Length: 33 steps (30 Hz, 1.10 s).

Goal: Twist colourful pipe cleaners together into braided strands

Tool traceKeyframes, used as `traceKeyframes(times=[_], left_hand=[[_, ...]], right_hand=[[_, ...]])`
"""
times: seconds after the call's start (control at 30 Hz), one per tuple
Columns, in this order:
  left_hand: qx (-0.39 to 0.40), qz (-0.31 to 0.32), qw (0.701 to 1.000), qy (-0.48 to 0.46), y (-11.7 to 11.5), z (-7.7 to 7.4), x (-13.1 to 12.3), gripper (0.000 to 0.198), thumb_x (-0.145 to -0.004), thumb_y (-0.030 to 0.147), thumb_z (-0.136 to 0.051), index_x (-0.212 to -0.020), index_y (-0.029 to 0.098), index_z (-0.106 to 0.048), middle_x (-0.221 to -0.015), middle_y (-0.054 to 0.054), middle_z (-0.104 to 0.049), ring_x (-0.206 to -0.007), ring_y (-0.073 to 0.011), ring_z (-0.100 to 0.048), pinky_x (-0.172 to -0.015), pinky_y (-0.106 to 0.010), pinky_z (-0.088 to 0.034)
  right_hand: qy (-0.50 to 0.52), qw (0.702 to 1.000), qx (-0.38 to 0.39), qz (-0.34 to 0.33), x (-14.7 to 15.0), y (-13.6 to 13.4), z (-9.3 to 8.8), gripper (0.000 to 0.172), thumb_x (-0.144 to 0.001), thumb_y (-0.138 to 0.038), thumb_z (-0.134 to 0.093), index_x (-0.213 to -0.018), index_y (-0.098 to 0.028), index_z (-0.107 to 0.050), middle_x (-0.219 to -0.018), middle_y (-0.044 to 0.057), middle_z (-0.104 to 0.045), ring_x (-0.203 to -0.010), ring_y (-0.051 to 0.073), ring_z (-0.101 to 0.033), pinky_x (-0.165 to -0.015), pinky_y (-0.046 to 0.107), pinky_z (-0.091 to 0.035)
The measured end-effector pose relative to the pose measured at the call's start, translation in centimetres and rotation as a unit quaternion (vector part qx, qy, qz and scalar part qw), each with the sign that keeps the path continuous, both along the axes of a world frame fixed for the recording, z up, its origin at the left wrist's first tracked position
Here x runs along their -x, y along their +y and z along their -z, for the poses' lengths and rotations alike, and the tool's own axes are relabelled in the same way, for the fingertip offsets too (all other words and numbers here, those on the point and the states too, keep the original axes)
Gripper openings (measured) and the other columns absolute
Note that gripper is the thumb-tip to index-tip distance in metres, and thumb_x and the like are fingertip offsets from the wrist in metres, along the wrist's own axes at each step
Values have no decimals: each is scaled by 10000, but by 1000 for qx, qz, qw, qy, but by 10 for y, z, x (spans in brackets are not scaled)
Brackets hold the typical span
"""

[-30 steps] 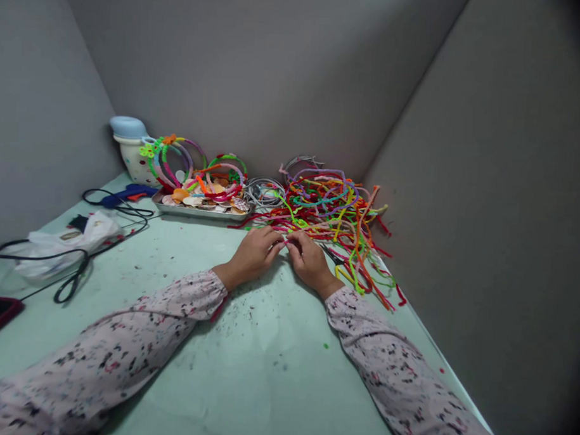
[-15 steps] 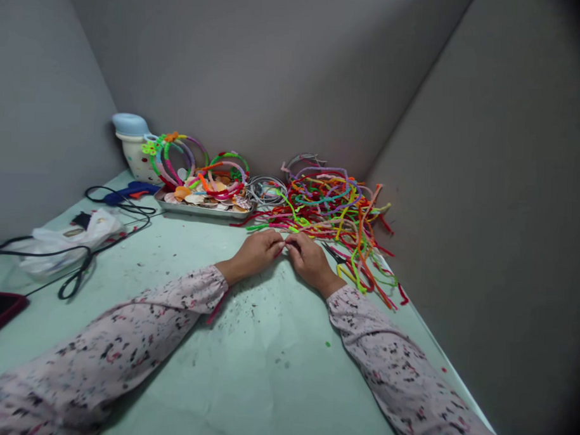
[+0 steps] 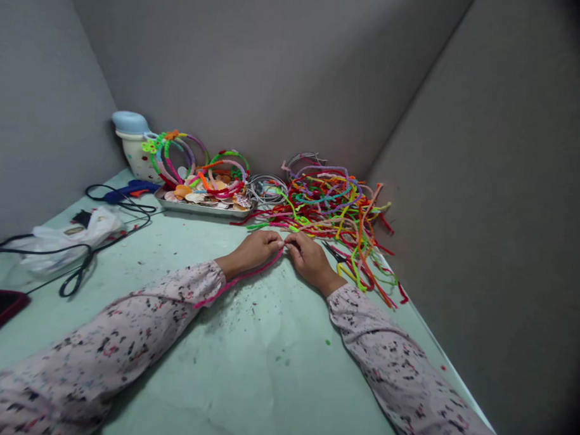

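My left hand [image 3: 255, 250] and my right hand [image 3: 307, 256] meet fingertip to fingertip on the pale green table [image 3: 266, 362]. Both are closed in a pinch on a pink pipe cleaner [image 3: 240, 279]. It runs from the pinch back along my left wrist and sleeve. Just beyond my hands lies a tangled heap of coloured pipe cleaners [image 3: 333, 206].
A metal tray [image 3: 202, 207] with shells and wrapped hairbands sits at the back. A white jar with a blue lid [image 3: 131, 142] stands behind it. A blue glue gun [image 3: 124, 191], black cables, scissors [image 3: 73, 276] and a plastic bag [image 3: 65, 241] lie left. Small pliers [image 3: 339, 257] rest by my right hand.
The pink pipe cleaner now shows as a long strand trailing along my left wrist. Both hands stay pinched together at the same spot.
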<state>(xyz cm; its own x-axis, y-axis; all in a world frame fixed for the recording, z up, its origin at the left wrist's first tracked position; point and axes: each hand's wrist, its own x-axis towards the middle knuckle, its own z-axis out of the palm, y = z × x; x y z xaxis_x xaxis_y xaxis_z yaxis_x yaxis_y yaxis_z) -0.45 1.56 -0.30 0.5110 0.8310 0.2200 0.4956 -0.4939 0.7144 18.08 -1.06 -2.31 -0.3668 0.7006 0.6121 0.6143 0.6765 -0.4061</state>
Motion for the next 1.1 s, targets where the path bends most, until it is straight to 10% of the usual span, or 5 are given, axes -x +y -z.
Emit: traceKeyframes(times=[0.4, 0.9, 1.1], left_hand=[[13, 10, 999, -28, -3, -4, 0, 280, -870, 347, -438, -719, 149, -566, -656, 18, -503, -633, -123, -432, -602, -248, -342], [-182, -9, 983, 33, -8, -5, 0, 224, -911, 280, -461, -814, 169, -631, -803, -30, -625, -766, -156, -523, -761, -298, -380], [-125, -7, 991, 38, -6, 0, -1, 258, -909, 297, -442, -769, 166, -616, -756, -20, -597, -711, -147, -509, -685, -274, -369]], right_hand=[[10, 1000, 4, 11, 1, 3, 1, 120, -926, -212, -474, -983, -213, -579, -960, 54, -625, -879, 187, -584, -791, 308, -457], [32, 999, 16, 18, 1, 4, -2, 144, -917, -229, -487, -1026, -207, -579, -981, 68, -644, -898, 197, -595, -813, 332, -467], [17, 1000, 22, 10, 1, 2, -1, 126, -920, -212, -475, -992, -209, -578, -932, 55, -625, -860, 187, -577, -790, 317, -460]])
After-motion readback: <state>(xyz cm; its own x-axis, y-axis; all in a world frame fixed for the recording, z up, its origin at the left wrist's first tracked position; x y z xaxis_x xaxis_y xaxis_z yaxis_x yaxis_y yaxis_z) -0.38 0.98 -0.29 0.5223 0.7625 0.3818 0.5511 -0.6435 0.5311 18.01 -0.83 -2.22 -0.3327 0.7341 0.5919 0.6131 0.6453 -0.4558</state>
